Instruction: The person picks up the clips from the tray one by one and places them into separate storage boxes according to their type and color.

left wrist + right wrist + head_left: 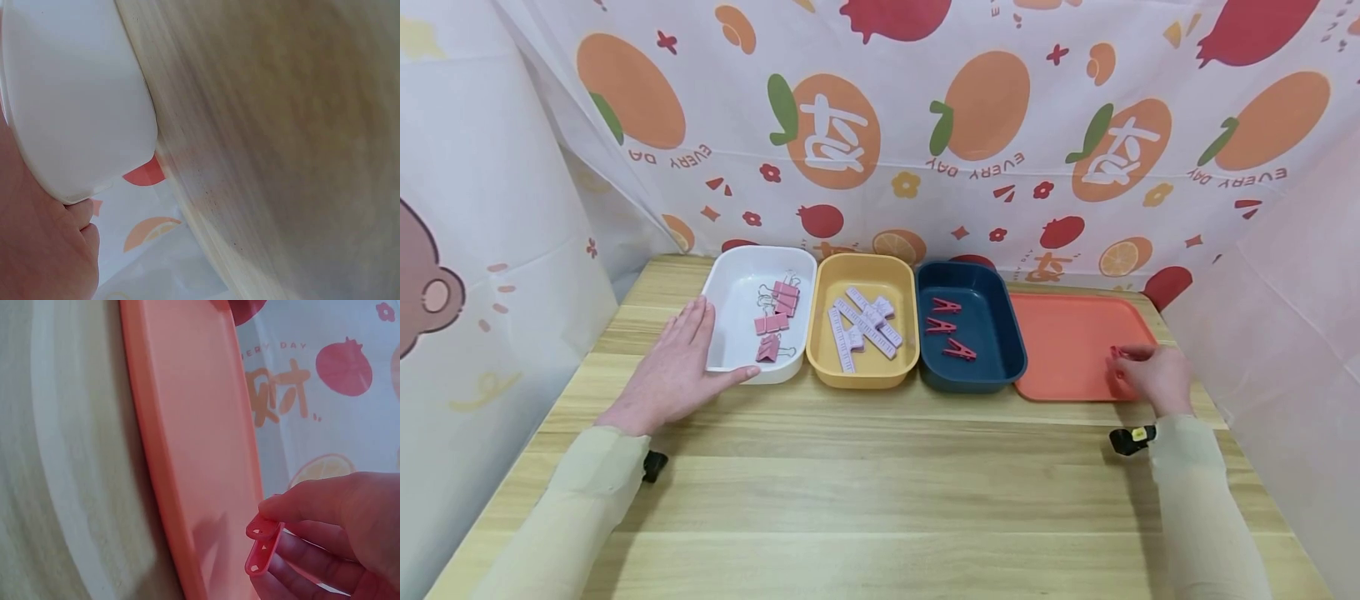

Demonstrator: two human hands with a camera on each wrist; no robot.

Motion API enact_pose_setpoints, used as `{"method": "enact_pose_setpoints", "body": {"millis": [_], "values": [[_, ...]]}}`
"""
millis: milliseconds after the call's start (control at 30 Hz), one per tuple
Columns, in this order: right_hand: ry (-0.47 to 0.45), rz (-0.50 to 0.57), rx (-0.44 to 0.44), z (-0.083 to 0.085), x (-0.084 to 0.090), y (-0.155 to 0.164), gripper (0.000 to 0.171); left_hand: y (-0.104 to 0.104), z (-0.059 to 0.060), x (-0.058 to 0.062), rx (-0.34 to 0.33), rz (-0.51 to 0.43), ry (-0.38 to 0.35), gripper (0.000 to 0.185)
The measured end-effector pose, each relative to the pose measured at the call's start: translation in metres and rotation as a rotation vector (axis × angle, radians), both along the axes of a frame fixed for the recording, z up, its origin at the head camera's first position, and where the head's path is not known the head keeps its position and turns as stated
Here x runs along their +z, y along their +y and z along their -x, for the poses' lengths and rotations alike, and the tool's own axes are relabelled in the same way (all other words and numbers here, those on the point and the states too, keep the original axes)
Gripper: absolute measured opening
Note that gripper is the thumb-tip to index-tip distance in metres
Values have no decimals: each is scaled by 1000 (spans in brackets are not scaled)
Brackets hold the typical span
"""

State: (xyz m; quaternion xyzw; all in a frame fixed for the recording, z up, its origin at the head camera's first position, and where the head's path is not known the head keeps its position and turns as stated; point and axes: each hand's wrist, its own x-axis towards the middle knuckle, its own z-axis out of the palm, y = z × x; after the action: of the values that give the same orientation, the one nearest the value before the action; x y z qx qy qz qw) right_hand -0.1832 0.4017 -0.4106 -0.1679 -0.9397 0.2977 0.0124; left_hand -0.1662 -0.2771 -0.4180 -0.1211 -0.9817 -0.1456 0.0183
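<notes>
My right hand (1157,379) pinches a small red clothespin (264,545) above the right end of the flat orange tray (1067,346). Spread over the near-left rim of the white bin (718,312), my left hand (681,358) lies with its fingers straight and its thumb along the front edge. Pink binder clips (771,323) are inside that bin. In the left wrist view, part of the left hand (44,244) touches the bin's smooth white wall (81,94). Three red clothespins (942,326) lie in a row in the dark blue bin (992,333).
A yellow bin (862,380) with several pale purple ruler-like clips (868,329) stands between the white and blue bins. All containers line the back of the wooden table (880,483). Fruit-printed cloth (910,125) hangs behind them, with more cloth at both sides.
</notes>
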Motion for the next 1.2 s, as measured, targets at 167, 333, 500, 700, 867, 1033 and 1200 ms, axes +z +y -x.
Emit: {"method": "enact_pose_setpoints", "body": {"millis": [167, 333, 500, 700, 867, 1033, 1200], "values": [[31, -22, 22, 1, 5, -7, 43, 0, 0, 0, 2, -3, 1, 121], [50, -18, 37, 1, 11, -17, 39, 0, 0, 0, 3, -5, 6, 121], [44, -5, 47, 0, 18, -27, 39, 0, 0, -1, -2, -6, 16, 121], [90, -5, 92, 1, 24, -37, 38, 0, 0, -1, -6, -5, 20, 121], [153, -3, 130, 1, 30, -46, 35, 0, 0, -1, -3, -3, 14, 122], [199, 5, 171, 1, 36, -54, 35, 0, -1, -1, 3, 2, 10, 121], [236, 16, 201, 0, 42, -66, 35, 0, 0, -1, 3, 6, 15, 121]]}}
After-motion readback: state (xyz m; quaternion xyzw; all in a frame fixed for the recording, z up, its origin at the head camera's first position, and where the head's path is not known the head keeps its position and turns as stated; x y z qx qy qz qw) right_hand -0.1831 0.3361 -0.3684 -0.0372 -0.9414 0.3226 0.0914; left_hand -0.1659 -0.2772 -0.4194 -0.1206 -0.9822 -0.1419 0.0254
